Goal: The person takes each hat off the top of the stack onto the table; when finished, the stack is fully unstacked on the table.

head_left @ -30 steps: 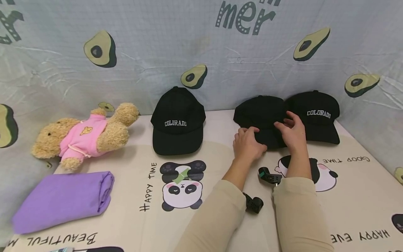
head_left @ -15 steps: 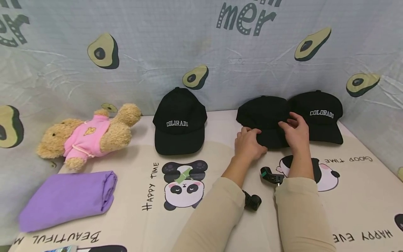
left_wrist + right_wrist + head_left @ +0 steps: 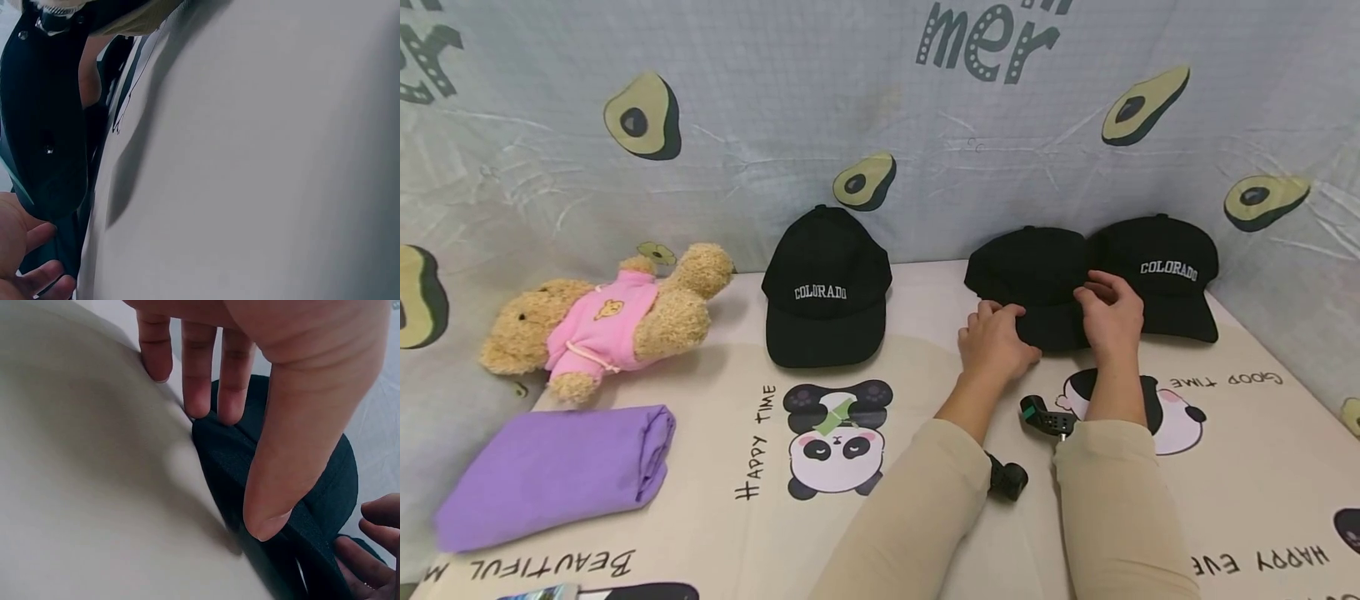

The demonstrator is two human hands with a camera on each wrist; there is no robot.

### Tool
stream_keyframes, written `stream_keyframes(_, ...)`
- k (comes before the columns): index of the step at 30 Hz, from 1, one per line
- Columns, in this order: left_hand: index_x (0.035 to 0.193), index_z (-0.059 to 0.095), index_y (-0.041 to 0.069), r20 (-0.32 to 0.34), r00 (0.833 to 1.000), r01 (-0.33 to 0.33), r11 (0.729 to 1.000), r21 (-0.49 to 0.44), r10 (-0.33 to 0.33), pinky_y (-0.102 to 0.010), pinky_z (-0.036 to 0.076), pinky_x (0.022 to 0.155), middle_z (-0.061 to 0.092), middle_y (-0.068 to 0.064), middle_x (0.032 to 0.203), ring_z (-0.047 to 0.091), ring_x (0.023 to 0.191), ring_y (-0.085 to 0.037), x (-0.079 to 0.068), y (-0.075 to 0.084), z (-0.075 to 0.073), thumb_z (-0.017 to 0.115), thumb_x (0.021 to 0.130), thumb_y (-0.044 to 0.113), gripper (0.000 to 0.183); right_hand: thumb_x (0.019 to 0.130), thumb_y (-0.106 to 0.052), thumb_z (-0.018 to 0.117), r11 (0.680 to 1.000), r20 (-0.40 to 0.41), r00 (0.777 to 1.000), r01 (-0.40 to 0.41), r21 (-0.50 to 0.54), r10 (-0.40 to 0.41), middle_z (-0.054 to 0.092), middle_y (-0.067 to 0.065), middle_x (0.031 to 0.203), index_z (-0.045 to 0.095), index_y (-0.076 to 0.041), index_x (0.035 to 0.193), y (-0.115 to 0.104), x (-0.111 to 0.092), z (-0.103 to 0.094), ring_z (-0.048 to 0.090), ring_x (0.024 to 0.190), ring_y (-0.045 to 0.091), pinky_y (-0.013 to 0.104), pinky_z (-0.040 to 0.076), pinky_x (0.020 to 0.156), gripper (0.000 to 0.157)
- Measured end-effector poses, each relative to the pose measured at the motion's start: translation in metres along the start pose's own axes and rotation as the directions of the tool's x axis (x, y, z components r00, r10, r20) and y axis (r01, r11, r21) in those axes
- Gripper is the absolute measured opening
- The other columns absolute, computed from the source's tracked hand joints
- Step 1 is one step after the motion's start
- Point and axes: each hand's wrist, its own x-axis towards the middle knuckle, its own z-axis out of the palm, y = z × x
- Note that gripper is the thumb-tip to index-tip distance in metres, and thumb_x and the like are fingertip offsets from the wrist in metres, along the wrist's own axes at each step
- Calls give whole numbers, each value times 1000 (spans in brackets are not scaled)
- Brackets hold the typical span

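A black cap point(image 3: 1026, 267) stands against the back wall, its brim toward me. My left hand point(image 3: 992, 342) is at the left corner of its brim, fingers spread and bent. In the right wrist view, the left thumb point(image 3: 278, 481) lies in front of the dark brim point(image 3: 228, 456), with fingertips at the brim's edge. My right hand point(image 3: 1112, 321) is at the right side of this cap, thumb and fingers apart. Just right of it sits a second black cap point(image 3: 1168, 271) lettered COLORADO. The left wrist view shows part of the left hand point(image 3: 15, 250) beside a black wrist device point(image 3: 44, 131).
Another black COLORADO cap point(image 3: 826, 287) stands left of centre. Farther left lie a teddy bear point(image 3: 598, 325) in a pink top and a folded purple cloth point(image 3: 557, 475). The printed cloth point(image 3: 917, 375) covers the table; a hanging sheet point(image 3: 737, 75) forms the back wall.
My right hand has shifted slightly right and my left hand slightly left relative to the middle cap. The caps stay where they were; the head view has swung a little.
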Motion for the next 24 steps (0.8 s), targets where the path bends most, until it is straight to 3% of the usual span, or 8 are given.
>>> stream_keyframes(12, 137, 64, 32, -30, 1000, -13, 995, -94, 10, -33, 44, 102, 54, 0, 141, 52, 125, -18, 1, -12, -6, 82, 86, 40, 55, 104, -30, 55, 1000, -5, 1000, 20, -9, -20, 59, 7, 145, 56, -20, 149, -7, -1, 5, 51, 134, 20, 34, 42, 109, 47)
stream_keyframes(24, 139, 64, 26, -61, 998, -28, 975, -220, 14, -39, 45, 104, 57, -4, 141, 54, 127, -24, -4, -27, -24, 72, 95, 33, 45, 103, -29, 58, 997, -63, 995, 80, 12, -79, 64, 1, 137, 60, -21, 145, -15, -2, 7, 56, 122, 11, 26, 45, 101, 44)
